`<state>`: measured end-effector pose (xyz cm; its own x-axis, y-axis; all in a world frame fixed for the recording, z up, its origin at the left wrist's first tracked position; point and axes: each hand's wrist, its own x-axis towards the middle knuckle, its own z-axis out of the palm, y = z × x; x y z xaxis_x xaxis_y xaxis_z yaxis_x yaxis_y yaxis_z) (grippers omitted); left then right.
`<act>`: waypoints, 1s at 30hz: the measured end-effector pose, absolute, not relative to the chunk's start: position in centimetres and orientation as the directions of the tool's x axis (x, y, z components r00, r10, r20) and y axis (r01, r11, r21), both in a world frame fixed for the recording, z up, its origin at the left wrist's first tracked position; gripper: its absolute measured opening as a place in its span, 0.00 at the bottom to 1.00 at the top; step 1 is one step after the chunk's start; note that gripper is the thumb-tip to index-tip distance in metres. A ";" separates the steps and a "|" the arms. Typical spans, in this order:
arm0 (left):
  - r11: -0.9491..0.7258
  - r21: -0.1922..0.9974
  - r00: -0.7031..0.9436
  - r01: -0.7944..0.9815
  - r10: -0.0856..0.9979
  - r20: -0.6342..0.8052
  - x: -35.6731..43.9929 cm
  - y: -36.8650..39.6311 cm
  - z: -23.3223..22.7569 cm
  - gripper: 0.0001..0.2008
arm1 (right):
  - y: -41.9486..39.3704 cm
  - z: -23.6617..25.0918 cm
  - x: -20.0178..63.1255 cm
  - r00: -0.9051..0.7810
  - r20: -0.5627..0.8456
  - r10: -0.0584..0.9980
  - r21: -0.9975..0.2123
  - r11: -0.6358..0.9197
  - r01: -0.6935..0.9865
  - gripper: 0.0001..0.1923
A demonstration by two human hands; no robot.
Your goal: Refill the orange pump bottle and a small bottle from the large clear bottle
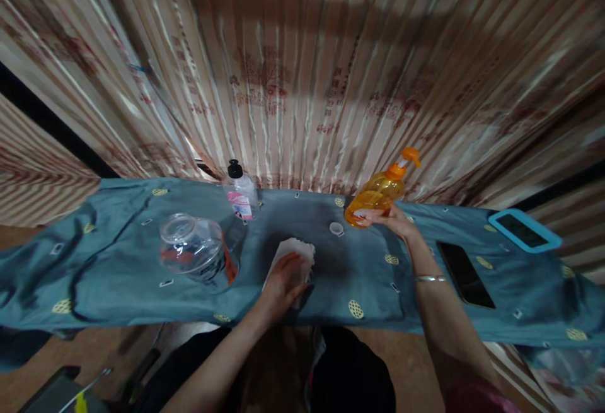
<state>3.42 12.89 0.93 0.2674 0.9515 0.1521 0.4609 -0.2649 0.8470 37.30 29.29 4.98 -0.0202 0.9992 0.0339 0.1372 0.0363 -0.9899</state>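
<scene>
Remotely, I see the left hand [285,279] spread on a white sheet [293,246]; right hand [388,219] clasping a tilted orange bottle [378,191], a holding step likely needing steadiness next.

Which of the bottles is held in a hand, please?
The amber bottle with the orange pump, gripped by the right hand. No hand touches the black-capped bottle or the clear jar.

phone [466,274] near blue-framed tablet [524,230]

Amber bottle [371,203] with orange pump [409,155], white tissue [297,247], teal cloth [120,243] with yellow motifs [356,309]
</scene>
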 end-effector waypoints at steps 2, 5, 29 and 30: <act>-0.265 0.840 0.245 0.473 0.956 0.164 3.0 13.1 0.8 0.24 | 28.5 4.5 37.3 0.046 0.064 0.997 -0.987 0.056 0.152 0.17; -0.269 0.820 0.219 0.506 0.959 0.179 2.6 13.5 0.7 0.22 | 25.9 3.3 37.8 0.213 0.105 0.971 -0.978 0.062 0.200 0.20; -0.221 0.917 0.095 0.332 0.975 0.201 2.5 13.9 1.9 0.29 | 19.0 1.1 17.2 -0.244 0.103 0.964 -0.641 0.252 0.725 0.21; -0.211 0.927 0.054 0.310 0.977 0.204 2.7 13.9 1.9 0.31 | 19.3 1.4 17.0 -0.238 0.117 0.964 -0.649 0.256 0.717 0.21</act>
<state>2.66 13.88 1.89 0.0536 0.9774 0.2043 0.3102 -0.2107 0.9270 16.98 19.32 1.39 -0.2376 0.9642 0.1174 0.7165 0.2556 -0.6490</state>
